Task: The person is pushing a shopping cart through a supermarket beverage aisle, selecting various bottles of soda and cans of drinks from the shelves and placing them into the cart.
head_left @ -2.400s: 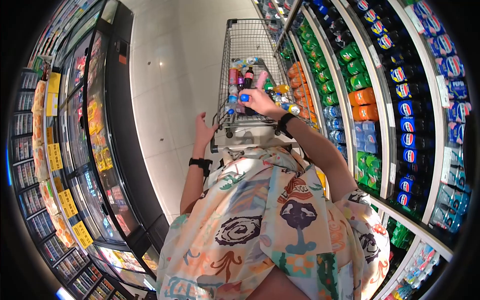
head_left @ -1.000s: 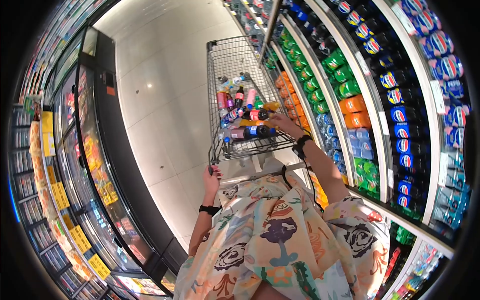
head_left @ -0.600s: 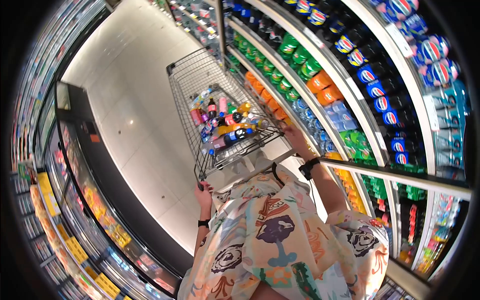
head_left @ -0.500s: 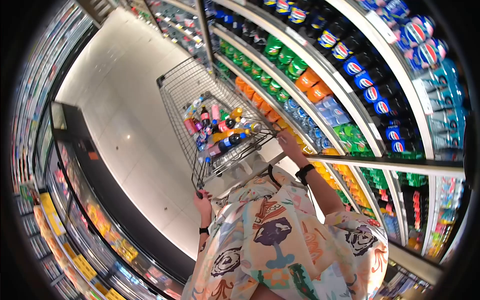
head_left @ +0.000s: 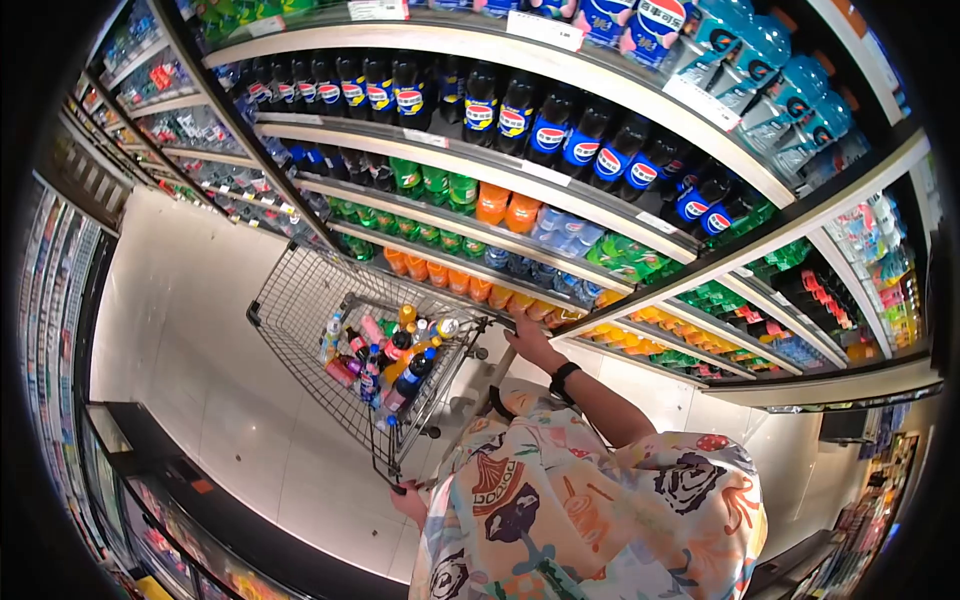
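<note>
A wire shopping cart stands in front of me, holding several drink bottles heaped near its handle end. My right hand, with a black band on its wrist, is closed on the right end of the cart's handle. At the handle's left end my left hand is closed too, partly hidden by the patterned clothing. Among the bottles are dark ones with blue caps, orange ones and a pink one.
Shelves of bottled drinks run along the far and right side, close to my right hand. A low black-edged display case lies to the left. Pale floor tiles stretch beyond the cart.
My view has turned, so the drink shelves now span the top and more of the right side shows. The cart appears further left and lower, with both hands still on its handle.
</note>
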Demonstrator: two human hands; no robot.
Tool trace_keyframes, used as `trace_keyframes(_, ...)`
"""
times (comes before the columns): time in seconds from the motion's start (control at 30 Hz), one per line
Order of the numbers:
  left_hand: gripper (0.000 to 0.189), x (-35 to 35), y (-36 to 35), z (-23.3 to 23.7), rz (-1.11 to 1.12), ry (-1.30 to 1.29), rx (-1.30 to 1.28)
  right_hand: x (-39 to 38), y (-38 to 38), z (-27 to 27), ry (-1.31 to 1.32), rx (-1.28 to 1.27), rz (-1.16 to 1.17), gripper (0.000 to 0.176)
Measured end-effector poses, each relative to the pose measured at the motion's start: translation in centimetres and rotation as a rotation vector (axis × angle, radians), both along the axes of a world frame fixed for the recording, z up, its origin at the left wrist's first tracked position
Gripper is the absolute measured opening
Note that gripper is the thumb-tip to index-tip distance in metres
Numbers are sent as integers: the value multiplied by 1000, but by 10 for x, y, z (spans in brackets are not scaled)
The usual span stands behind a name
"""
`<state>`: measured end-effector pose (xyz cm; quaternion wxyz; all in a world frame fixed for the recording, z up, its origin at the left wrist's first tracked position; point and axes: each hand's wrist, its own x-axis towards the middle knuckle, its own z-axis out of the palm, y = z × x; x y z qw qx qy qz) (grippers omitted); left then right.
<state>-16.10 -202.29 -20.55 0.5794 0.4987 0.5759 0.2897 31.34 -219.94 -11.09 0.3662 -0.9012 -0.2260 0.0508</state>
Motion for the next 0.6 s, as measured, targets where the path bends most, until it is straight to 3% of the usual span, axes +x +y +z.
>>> trace_keyframes(0.07,15,-4,-2,6,-87,260,154,10,6,-13,164,-182,84,28)
trace_keyframes(0.1,15,-1,-2,7,-93,260,156,10,8,-15,105,-262,69,30)
trace_keyframes(0.27,29,14,-10,17,-59,301,165,16,6,-8,102,-268,47,28)
trace_keyframes(0.6,23,29,-16,51,-37,353,180,9,7,-4,118,-209,40,27)
